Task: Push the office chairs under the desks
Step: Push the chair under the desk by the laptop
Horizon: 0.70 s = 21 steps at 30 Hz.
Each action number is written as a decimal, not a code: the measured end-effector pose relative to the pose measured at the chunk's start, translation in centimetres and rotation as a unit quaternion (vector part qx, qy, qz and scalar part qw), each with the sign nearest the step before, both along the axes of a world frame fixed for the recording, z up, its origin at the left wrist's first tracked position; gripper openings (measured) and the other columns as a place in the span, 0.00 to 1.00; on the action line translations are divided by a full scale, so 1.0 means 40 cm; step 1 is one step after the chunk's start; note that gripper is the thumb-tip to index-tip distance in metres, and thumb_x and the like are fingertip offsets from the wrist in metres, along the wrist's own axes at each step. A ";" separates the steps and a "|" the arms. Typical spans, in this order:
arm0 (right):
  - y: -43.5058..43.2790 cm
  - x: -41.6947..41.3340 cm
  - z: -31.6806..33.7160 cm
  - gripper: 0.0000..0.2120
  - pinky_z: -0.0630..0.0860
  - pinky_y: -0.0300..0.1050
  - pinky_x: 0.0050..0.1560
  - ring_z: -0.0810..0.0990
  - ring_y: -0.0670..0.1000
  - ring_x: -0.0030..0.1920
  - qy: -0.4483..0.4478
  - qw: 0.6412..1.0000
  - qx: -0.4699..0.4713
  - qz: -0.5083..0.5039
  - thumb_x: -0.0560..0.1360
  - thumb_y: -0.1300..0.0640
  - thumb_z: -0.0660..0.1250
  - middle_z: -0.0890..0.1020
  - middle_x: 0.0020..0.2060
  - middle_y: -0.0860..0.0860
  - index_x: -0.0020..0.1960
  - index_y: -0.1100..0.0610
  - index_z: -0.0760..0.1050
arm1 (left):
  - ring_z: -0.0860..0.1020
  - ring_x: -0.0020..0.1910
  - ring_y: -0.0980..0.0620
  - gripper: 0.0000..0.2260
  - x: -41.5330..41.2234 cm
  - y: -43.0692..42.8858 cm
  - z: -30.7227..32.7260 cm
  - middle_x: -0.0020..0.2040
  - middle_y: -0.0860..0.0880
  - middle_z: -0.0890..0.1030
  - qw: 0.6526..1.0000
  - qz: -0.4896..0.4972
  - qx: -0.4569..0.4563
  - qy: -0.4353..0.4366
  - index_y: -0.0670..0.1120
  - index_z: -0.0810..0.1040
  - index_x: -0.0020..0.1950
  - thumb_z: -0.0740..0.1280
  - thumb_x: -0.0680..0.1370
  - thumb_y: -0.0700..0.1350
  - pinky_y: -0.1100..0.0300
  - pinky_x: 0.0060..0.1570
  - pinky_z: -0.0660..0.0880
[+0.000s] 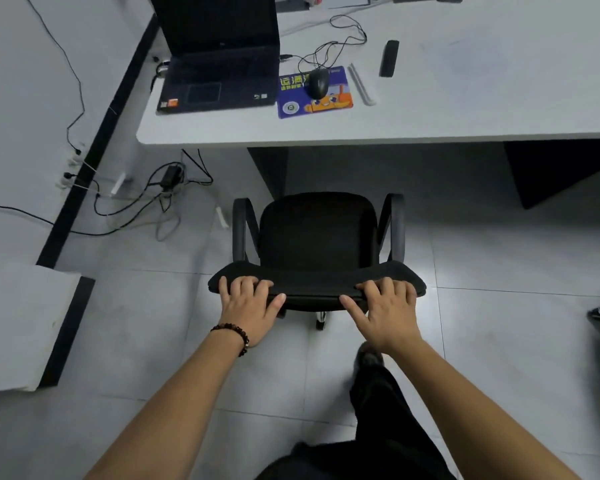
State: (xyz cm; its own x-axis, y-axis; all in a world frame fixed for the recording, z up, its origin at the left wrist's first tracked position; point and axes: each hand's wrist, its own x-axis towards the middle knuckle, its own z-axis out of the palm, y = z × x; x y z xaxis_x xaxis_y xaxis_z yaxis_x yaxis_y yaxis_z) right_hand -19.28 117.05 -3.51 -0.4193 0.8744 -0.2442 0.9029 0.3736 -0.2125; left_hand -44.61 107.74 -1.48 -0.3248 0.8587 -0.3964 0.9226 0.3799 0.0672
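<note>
Gripping the chair's backrest (317, 284) at lower centre, the left hand (252, 308) and right hand (383, 313) curl their fingers over its top edge, equally near. Its seat (317, 230) lies straight beyond, short of the desk (430, 112) edge (not yet under). Chinese characters on the mouse pad (314, 93) are too blurred to read.

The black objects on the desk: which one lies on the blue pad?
The mouse lies on the blue pad. The laptop and slim black bar rest on bare desk.
</note>
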 end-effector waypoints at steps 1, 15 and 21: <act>0.047 -0.005 0.001 0.33 0.54 0.53 0.70 0.70 0.54 0.60 -0.002 1.000 -0.005 0.003 0.77 0.28 0.41 0.75 0.54 0.50 0.62 0.47 0.74 | 0.58 0.72 0.45 0.25 -0.004 0.044 0.002 0.69 0.46 0.67 1.000 0.005 -0.008 -0.005 0.52 0.65 0.71 0.45 0.80 0.62 0.40 0.72 0.37; 0.363 -0.151 0.009 0.33 0.51 0.56 0.73 0.69 0.56 0.64 -0.015 1.000 -0.024 0.011 0.77 0.28 0.41 0.75 0.58 0.52 0.61 0.48 0.73 | 0.56 0.72 0.46 0.26 -0.144 0.349 -0.010 0.69 0.47 0.66 0.999 0.027 -0.025 -0.027 0.54 0.64 0.71 0.44 0.79 0.64 0.41 0.72 0.35; 0.333 -0.182 0.013 0.37 0.50 0.57 0.74 0.69 0.56 0.65 -0.028 0.999 -0.027 -0.013 0.75 0.26 0.37 0.75 0.59 0.51 0.63 0.47 0.73 | 0.57 0.72 0.46 0.26 -0.183 0.333 -0.016 0.68 0.47 0.66 0.999 -0.006 -0.009 -0.040 0.53 0.65 0.71 0.44 0.79 0.63 0.40 0.72 0.35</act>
